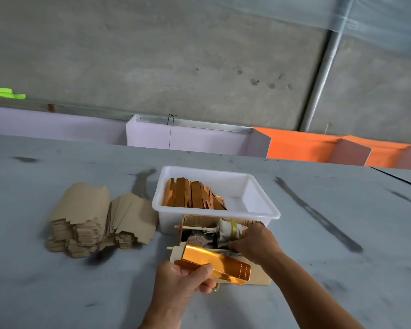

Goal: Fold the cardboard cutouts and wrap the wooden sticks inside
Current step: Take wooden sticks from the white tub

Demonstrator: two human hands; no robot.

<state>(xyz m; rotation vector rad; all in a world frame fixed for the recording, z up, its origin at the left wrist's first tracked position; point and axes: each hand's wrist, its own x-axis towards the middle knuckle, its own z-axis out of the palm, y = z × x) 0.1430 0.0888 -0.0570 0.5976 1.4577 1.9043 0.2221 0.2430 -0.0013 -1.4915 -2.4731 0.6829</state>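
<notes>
At about nine o'clock on the grey counter (pixel 57 293) lies a heap of flat cardboard cutouts (pixel 100 217) — matte brown, notched at the edges, stacked unevenly and not yet folded. So plenty of work looks left. At twelve o'clock sits a white plastic tub (pixel 259 205), smooth and glossy, holding a row of finished gold wraps (pixel 195 195) leaning against each other on its left side; the right side shows bare floor, so by my judgement the batch is well short of complete. Just below the tub is a cardboard jig (pixel 199 230) with a wooden stick (pixel 192 226) and tape. At six o'clock the left hand (pixel 183 281) grips a shiny gold folded cutout (pixel 214 263), thumb curled over it. The right hand (pixel 256 243) is curled, pinching something at the jig; I cannot tell what.
</notes>
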